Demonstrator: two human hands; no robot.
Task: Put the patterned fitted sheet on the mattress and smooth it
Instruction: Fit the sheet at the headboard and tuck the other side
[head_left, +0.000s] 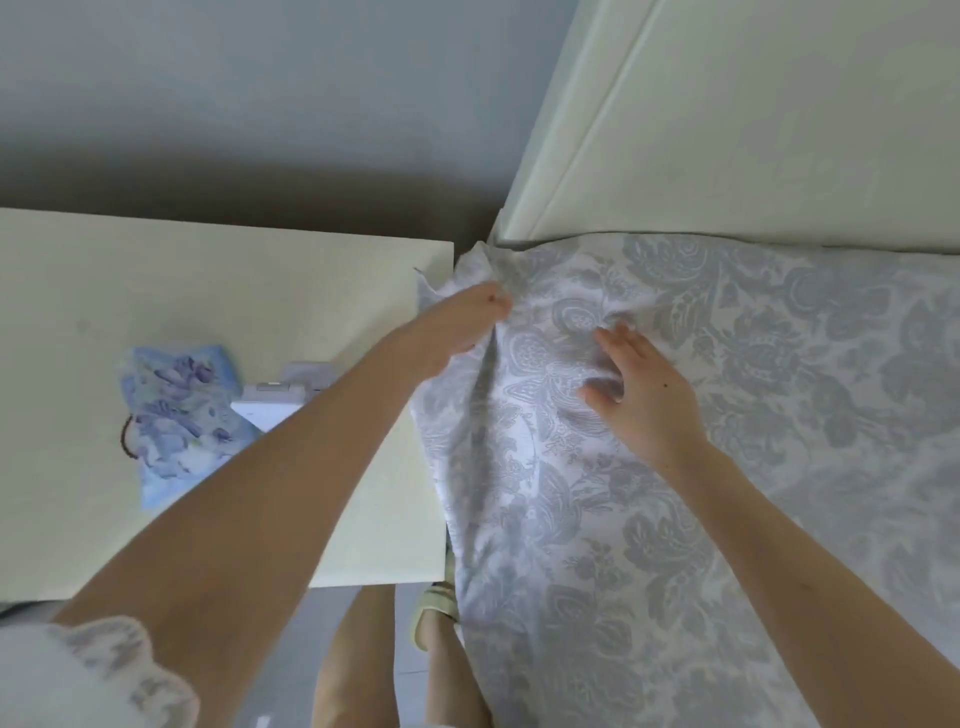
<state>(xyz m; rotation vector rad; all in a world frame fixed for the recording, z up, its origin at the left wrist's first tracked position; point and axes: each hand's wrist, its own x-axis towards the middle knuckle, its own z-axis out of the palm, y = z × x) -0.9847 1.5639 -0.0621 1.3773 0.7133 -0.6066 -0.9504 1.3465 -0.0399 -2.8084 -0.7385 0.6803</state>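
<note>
The patterned fitted sheet (675, 467) lay spread over the top of the bed, covering all of it that was in view, its grey floral print running up to the pale headboard (753, 130). It lay fairly flat towards the right and was bunched and creased at the corner nearest the headboard. A cream bedside table (208, 291) stood just beside that corner, its edge close against the hanging side of the sheet, leaving only a narrow gap to work in. Your left hand (457, 327) reached across the table's corner and gripped a gathered fold of the sheet at the bed's corner, fingers curled into the fabric. Your right hand (644, 389) rested on the sheet just beside it, palm down, fingers straight and spread, holding nothing. On the table lay a blue floral cloth item (176, 415); whether it was a pouch, or held anything, could not be told. A small white box (270, 410) sat touching it, partly hidden by your left forearm. A pale green slipper (436, 608) showed on the floor against the bed's side. A dark looped band (126, 436) lay at the cloth item's left edge.
</note>
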